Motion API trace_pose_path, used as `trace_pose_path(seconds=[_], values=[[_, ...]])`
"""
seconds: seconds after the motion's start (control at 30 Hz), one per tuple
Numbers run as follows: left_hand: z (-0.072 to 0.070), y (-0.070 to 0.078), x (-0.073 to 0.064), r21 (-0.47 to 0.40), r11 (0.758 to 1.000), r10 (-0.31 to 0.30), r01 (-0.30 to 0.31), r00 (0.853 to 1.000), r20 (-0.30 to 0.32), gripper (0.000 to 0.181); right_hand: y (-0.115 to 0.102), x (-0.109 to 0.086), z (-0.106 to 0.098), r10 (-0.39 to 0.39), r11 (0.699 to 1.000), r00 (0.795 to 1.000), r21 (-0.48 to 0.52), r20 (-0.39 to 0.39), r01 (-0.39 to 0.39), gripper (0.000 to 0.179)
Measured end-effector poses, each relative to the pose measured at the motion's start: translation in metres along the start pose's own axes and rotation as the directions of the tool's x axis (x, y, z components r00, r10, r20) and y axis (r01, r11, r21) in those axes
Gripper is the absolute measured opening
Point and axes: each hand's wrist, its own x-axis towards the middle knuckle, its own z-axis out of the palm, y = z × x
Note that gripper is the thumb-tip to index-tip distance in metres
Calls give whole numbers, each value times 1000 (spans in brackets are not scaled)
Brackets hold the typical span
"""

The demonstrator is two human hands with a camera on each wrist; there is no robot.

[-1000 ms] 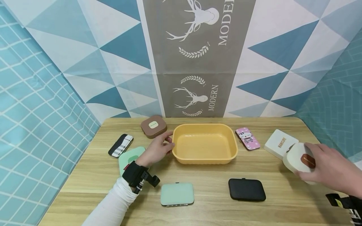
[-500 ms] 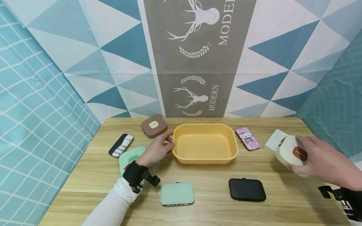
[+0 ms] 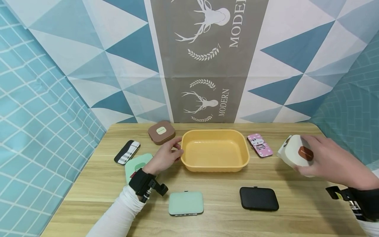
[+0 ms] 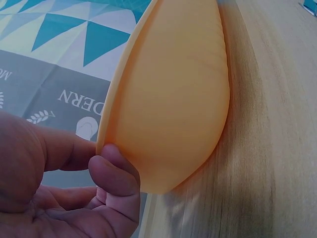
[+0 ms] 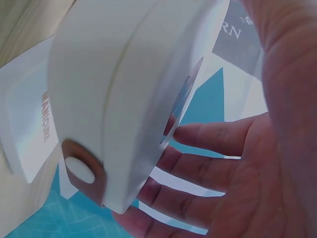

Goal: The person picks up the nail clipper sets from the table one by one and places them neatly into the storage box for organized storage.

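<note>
At the centre of the head view stands a yellow plastic tray (image 3: 214,169). My left hand (image 3: 165,157) pinches its left rim between thumb and fingers, as the left wrist view confirms on the tray wall (image 4: 173,94). On the right, my right hand (image 3: 330,161) grips a cream rounded case (image 3: 294,153) with a brown label, tilted above the table. A brown clasp (image 5: 96,183) with a white button shows on its side in the right wrist view. Behind the case, mostly hidden in the head view, lies a white box marked MANICURE (image 5: 29,114).
Right of the tray lies a pink patterned case (image 3: 260,145); a black case (image 3: 259,198) and a mint case (image 3: 186,203) lie in front. On the left are a brown case (image 3: 161,132), a plaid case (image 3: 127,152) and a green case (image 3: 137,164) partly under the left wrist.
My right hand has moved left with the cream case, which now covers most of the white box in the head view. The left hand stays on the tray rim.
</note>
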Motion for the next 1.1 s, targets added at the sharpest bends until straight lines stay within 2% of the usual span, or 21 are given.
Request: trace_pose_path(seconds=[0.1, 0.27, 0.5, 0.8, 0.9, 1.1], values=[[0, -1, 0, -5, 1000, -3, 3, 1000, -1, 54, -3, 5, -1, -13, 1000, 1000, 1, 2, 13, 85], [0, -2, 1, -12, 1000, -1, 1, 1000, 0, 54, -8, 13, -2, -2, 1000, 999, 6, 48, 2, 95], [0, -2, 0, -5, 1000, 5, -5, 1000, -3, 54, -17, 22, -4, -40, 999, 999, -6, 19, 41, 89], [0, -3, 1, -17, 1000, 10, -10, 1000, 6, 53, -28, 35, -6, -80, 997, 997, 9, 19, 80, 95], [0, -4, 1, -18, 1000, 11, -11, 1000, 5, 53, -34, 39, -7, -87, 996, 996, 9, 30, 87, 92], [1, -3, 1, -20, 1000, 7, -7, 1000, 2, 53, -44, 51, -7, -149, 989, 989, 21, 4, 149, 64]])
